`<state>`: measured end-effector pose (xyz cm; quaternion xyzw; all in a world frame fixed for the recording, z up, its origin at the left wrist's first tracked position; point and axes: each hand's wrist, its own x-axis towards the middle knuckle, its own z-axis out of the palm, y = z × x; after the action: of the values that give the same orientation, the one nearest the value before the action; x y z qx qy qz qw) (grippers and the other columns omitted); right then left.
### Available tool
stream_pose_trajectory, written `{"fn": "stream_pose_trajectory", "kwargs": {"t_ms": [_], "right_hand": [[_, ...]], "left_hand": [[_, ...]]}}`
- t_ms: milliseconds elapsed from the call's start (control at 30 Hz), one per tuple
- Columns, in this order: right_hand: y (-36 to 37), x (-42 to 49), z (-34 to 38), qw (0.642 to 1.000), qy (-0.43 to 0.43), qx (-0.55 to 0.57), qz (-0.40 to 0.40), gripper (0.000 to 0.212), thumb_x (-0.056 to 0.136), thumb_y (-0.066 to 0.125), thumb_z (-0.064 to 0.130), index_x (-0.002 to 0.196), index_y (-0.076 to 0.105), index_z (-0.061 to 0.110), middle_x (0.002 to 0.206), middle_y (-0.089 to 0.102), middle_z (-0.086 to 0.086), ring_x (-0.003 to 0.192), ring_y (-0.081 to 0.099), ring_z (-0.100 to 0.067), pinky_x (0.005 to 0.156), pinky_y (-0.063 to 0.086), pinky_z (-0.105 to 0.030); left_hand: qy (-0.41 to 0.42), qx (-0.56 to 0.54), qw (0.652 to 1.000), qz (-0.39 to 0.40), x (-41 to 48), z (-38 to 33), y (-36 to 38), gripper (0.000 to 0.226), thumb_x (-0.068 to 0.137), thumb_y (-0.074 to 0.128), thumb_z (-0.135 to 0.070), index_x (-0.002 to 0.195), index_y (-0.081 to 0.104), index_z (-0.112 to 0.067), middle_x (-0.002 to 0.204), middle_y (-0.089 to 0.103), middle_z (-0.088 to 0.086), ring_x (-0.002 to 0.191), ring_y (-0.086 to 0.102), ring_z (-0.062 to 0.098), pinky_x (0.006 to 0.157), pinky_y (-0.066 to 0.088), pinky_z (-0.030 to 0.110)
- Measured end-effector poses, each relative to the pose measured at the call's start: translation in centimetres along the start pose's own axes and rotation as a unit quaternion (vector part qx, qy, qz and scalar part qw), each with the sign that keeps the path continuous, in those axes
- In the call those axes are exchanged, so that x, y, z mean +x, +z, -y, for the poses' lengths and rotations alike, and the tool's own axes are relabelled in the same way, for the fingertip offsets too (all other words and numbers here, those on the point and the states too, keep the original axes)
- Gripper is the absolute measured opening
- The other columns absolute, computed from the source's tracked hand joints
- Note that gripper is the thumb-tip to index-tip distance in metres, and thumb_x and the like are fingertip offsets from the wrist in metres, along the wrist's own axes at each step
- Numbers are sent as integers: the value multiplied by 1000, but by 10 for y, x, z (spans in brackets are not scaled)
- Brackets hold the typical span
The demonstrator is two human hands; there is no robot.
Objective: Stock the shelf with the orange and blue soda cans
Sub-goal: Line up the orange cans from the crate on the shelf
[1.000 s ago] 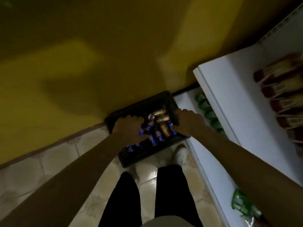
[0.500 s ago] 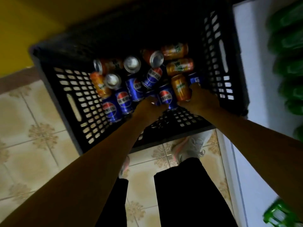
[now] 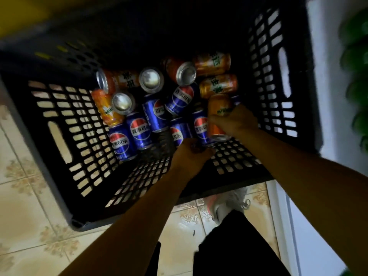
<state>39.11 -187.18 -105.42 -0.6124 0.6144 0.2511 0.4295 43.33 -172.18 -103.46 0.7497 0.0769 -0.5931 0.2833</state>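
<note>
A black slatted crate [image 3: 95, 212] on the floor holds several orange soda cans [image 3: 218, 85] and blue soda cans [image 3: 139, 130], most lying on their sides. My right hand [image 3: 234, 122] grips an orange can [image 3: 219, 108] near the crate's right side, with its lower end showing under my fingers. My left hand [image 3: 190, 156] is curled at the near end of a blue can [image 3: 178, 134] in the middle; its fingertips are hidden. The white shelf unit [image 3: 326, 76] stands just right of the crate.
Green bottles [image 3: 356, 66] sit blurred on the shelf at the far right. Patterned floor tiles [image 3: 23, 206] lie to the left and in front of the crate. My shoe [image 3: 229, 204] and dark trouser legs are directly below, against the crate's front wall.
My head has dropped much closer to the crate. Both hands left the crate's rim and went down among the cans; my right hand now wraps an orange can and has tilted it up.
</note>
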Motion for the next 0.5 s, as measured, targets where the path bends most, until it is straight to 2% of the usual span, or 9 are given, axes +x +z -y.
{"fn": "stream_pose_trajectory", "kwargs": {"t_ms": [67,133,233,300,333,400,433,500], "right_hand": [[-13,-34,4,992,32,116,41,72,72,76,42,132,47,14,124,57,-10,107,58,-31,92,50,-42],[-27,-81,10,971,42,217,88,66,75,76,32,132,47,16,118,57,-7,101,58,-27,89,53,-46],[-49,-154,20,950,45,288,116,69,74,79,27,133,46,16,123,56,-7,107,59,-29,74,56,-41],[-65,-199,25,939,36,321,120,63,76,77,27,130,48,14,120,56,-6,103,59,-26,62,56,-32],[-73,-220,25,933,26,337,121,55,77,76,30,124,52,14,119,58,-6,100,60,-25,64,56,-32],[-90,-258,24,919,21,374,127,43,75,69,48,105,59,19,110,66,-9,96,65,-26,78,57,-39],[-100,-277,24,904,26,405,134,49,73,61,58,102,61,18,104,69,-10,96,66,-28,86,54,-43],[-116,-308,19,851,49,501,149,72,72,49,68,116,62,12,102,71,-11,100,66,-30,96,48,-49]], "left_hand": [[28,21,999,12,-27,-16,-4,72,66,82,-40,126,49,-16,114,63,2,103,62,23,92,51,41],[52,15,998,36,-59,-34,-10,78,65,85,-37,129,45,-18,113,62,-1,102,62,20,88,52,37],[63,-11,998,29,-122,-60,-21,62,71,82,-21,119,43,-23,99,60,-8,89,61,12,77,53,29],[61,-25,998,20,-162,-72,-29,54,74,79,-15,116,45,-20,93,59,-9,81,62,10,69,55,25],[39,-47,998,23,-182,-77,-35,53,76,77,-14,120,47,-16,92,61,-6,80,63,13,69,56,28],[-20,-95,994,49,-224,-90,-49,45,80,72,-18,121,52,-13,90,65,3,77,65,18,65,56,30],[-43,-122,989,73,-246,-95,-56,39,81,70,-22,117,56,-12,88,67,6,75,66,19,62,55,28],[-80,-196,968,135,-292,-104,-72,39,77,66,-31,108,59,-10,84,69,11,73,67,23,55,55,26]]}}
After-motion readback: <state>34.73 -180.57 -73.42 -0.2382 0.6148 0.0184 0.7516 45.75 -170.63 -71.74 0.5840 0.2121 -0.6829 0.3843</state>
